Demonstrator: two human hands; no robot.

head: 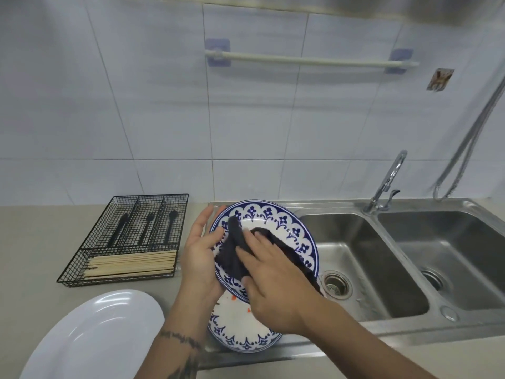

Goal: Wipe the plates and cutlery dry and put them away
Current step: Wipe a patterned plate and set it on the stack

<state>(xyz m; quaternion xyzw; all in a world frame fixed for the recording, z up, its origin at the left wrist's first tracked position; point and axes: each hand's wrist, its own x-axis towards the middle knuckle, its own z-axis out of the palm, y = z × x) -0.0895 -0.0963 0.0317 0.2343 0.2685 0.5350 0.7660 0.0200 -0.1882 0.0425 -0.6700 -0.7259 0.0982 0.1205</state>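
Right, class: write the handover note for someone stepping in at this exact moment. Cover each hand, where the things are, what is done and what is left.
Left hand: holds the blue-patterned plate by its left rim, tilted up by the sink.
Right hand: presses the dark cloth onto the plate's face, fingers spread.
Second patterned plate lies below, on the sink's edge; white plate on the counter.
Done: black cutlery and chopsticks sit in the wire tray.
Left: finish this plate, wipe any plates not yet dry, put all away.
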